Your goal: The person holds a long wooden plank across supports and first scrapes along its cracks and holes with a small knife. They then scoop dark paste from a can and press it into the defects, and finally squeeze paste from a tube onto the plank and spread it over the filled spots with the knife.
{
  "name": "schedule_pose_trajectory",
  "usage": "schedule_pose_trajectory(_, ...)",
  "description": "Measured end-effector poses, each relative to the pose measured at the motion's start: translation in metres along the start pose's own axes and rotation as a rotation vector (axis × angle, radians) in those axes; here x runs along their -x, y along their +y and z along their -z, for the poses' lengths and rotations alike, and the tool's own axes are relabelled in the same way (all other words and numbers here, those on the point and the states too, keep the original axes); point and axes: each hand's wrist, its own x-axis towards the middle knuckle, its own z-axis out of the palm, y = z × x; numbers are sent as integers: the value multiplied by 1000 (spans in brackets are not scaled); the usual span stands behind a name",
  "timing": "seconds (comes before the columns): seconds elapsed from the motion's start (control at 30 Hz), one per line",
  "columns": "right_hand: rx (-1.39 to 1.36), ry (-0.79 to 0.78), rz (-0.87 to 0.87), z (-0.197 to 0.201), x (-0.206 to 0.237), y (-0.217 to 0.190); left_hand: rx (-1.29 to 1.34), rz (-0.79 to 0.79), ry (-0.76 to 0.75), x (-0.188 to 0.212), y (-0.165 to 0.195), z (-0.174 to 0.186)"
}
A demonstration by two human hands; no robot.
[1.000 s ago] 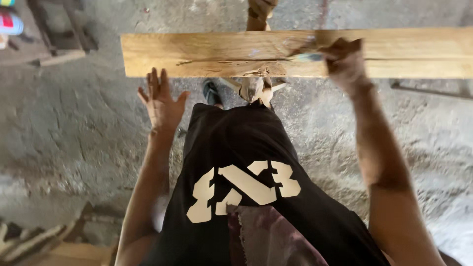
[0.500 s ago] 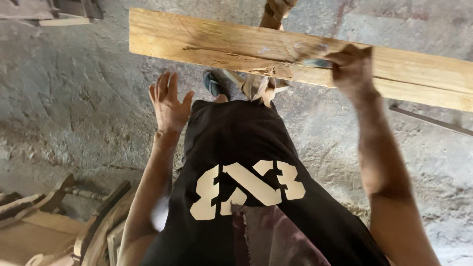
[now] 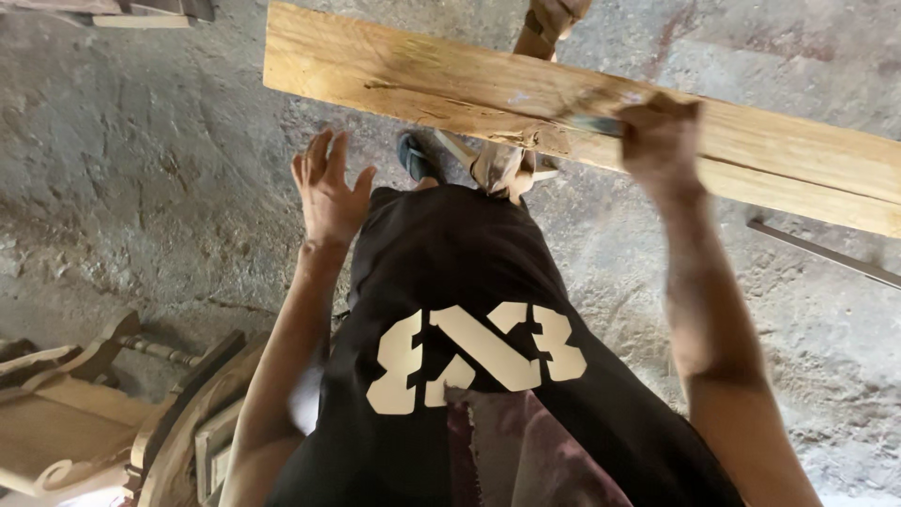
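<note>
One wooden plank (image 3: 450, 84) crosses the top of the frame, long axis slanting from upper left down to right edge. My right hand (image 3: 660, 141) grips its near edge; my left hand (image 3: 327, 188) hovers open, fingers spread, below it.

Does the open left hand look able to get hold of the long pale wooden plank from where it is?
Probably yes: the left hand is open just below the long pale wooden plank, with nothing between them.
</note>
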Motion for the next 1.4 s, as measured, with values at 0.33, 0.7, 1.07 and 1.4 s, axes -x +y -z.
schedule_pose_trajectory(0.33, -461, 215, -274, 34, -16, -53, 61, 69, 57, 8, -21, -7)
schedule_pose_trajectory(0.7, -388, 207, -421, 56, 17, -134, 288, 71, -67, -68, -59, -4)
schedule_pose_trajectory(1.07, -242, 297, -732, 20, 2, -237, 79, -377, -397, -149, -75, -10)
schedule_pose_trajectory(1.4, -122, 296, -719, -19, -43, -260, 220, -469, -395, -163, -100, -29)
